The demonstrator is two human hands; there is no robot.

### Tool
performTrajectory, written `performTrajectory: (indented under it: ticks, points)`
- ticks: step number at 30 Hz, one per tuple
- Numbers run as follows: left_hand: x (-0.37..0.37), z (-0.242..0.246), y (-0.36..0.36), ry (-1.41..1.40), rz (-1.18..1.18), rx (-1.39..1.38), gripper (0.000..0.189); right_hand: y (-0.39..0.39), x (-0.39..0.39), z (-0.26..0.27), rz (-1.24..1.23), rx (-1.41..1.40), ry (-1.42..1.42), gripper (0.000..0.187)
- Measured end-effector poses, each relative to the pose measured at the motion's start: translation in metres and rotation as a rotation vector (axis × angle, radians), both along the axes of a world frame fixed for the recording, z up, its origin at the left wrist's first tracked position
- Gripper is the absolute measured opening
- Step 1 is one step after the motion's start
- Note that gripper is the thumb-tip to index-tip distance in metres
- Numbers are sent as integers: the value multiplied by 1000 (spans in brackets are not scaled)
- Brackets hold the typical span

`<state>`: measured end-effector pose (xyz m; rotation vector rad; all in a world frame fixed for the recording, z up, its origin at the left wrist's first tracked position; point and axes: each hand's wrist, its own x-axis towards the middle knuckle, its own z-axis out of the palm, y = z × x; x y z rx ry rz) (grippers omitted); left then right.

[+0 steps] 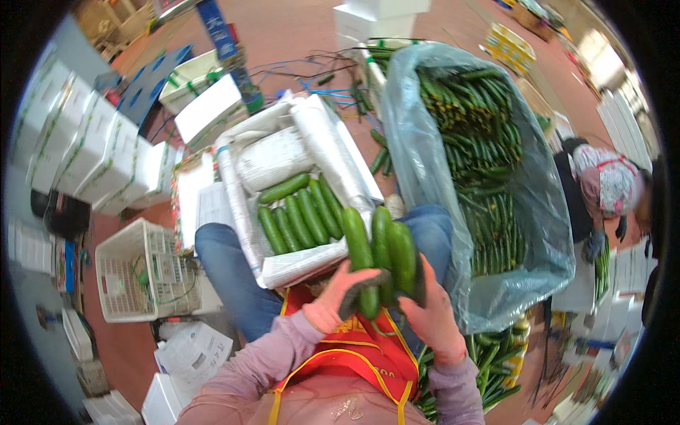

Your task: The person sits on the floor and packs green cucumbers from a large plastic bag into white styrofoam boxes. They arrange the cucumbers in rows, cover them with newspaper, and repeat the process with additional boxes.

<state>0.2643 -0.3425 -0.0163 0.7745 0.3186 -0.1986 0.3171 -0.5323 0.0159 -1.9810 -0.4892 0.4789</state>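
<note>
Several green cucumbers (402,252) are bunched upright between my two gloved hands, above my lap. My left hand (340,297) grips the leftmost cucumber (357,239) of the bunch near its lower end. My right hand (433,313) closes round the bunch's right side; its fingertips are partly hidden behind the cucumbers. Just left of the bunch, a foam box (228,170) lined with white wrap stands before my knees. Inside it, several cucumbers (305,218) lie side by side, one crosswise above them, beside a white wrapped bundle (276,159).
On the right stands a large container lined with blue plastic (414,133), full of cucumbers (473,149). More cucumbers (491,356) lie low at the right. A white plastic crate (127,281) and stacked white boxes (95,143) are at the left. A co-worker (605,180) bends at the far right.
</note>
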Motion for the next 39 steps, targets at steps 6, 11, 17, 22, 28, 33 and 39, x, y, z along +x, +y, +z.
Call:
performTrajectory:
  ticks: [6, 11, 17, 22, 28, 33, 39]
  points:
    - [4, -18, 129, 160, 607, 435, 29, 176, 65, -35, 278, -45, -3, 57]
    - [6, -165, 182, 464, 688, 869, 36, 257, 67, -117, 322, -522, -280, 56]
    - [12, -137, 158, 592, 654, 1528, 95, 254, 70, -149, 583, -471, 27, 53]
    - [38, -128, 158, 291, 179, 2264, 70, 256, 58, -178, 383, -292, -93, 42]
    - [41, -201, 204, 387, -451, 2502, 67, 274, 33, -225, 451, -559, -501, 29]
    - [34, -182, 209, 598, -387, 2405, 76, 25, 9, -24, -206, 62, -631, 8]
    - [35, -197, 306, 361, -708, 2327, 56, -259, -67, -106, -1086, -707, -479, 34]
